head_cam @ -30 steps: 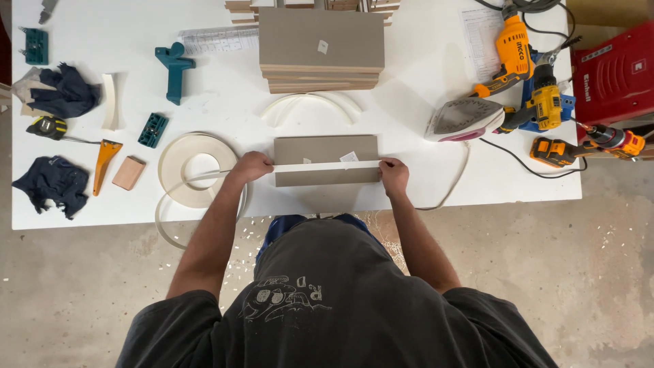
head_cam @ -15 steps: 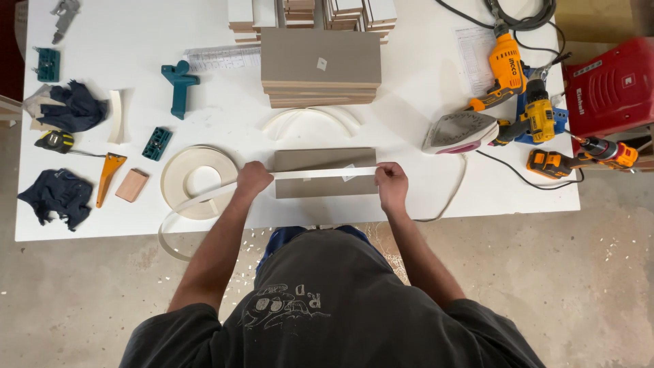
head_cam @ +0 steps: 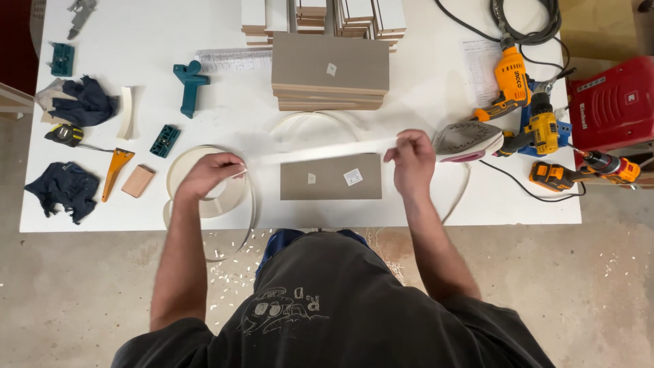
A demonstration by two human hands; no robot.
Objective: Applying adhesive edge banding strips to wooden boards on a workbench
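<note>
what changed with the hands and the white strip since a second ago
Both hands lifted off the grey panel and spread apart: the left hand went out over the edging roll, the right hand toward the iron. They now hold the white strip stretched above the panel. The panel, the stacked boards and the drills stayed put.

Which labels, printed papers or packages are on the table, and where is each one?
Two small white stickers on the grey panel between the hands.
One small white sticker on the top panel of the grey stack.
Printed paper sheet, far right, beside the orange drill.
</note>
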